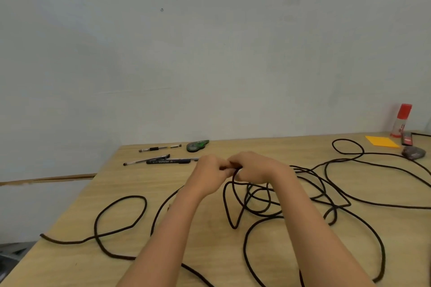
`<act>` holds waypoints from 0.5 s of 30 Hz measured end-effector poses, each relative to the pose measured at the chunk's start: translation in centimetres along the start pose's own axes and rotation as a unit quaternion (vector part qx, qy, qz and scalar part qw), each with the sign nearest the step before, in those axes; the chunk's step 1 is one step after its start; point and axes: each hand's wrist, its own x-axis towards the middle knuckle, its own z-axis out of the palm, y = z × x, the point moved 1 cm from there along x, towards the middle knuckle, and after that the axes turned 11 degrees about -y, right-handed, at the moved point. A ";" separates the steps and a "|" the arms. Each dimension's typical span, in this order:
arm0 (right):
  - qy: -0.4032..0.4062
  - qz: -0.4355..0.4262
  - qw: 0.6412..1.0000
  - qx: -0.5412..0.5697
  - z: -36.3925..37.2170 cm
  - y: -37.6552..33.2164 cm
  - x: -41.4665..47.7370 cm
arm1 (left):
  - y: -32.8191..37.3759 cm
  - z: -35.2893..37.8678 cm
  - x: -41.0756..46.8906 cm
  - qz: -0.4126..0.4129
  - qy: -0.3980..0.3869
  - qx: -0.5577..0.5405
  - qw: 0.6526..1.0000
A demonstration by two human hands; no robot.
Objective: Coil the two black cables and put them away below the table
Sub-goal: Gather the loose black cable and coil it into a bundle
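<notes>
Black cable lies in loose tangled loops over the wooden table [210,235]. One length [121,216] loops across the left side and ends near the left edge. A tangle of loops [310,193] spreads over the middle and right. My left hand [210,175] and my right hand [254,170] meet above the table's middle, fists together. Both are closed on the same stretch of black cable, and a few loops [233,205] hang from them down to the table. I cannot tell where one cable ends and the other starts.
Three pens [161,159] and a green tape dispenser [197,146] lie at the back left. At the back right stand a red-capped glue bottle [401,121], an orange notepad [382,144] and a dark rounded object [414,152]. A grey wall rises behind the table.
</notes>
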 end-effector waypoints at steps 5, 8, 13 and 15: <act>0.202 0.112 0.973 0.029 -2.2 3.5 -0.8 | -2.1 -1.8 -1.2 -0.045 -0.025 -0.006 0.999; 0.112 0.239 0.963 -0.048 -2.7 4.1 -2.2 | -3.0 -2.4 -2.0 -0.053 -0.048 -0.050 0.996; 0.124 0.185 0.969 -0.105 -2.2 -1.5 -3.6 | -1.7 -1.5 -1.3 -0.032 0.043 -0.035 0.998; 0.152 0.111 0.972 -0.141 -1.4 -3.7 -2.8 | -0.6 -1.8 -1.1 -0.005 0.080 -0.066 0.995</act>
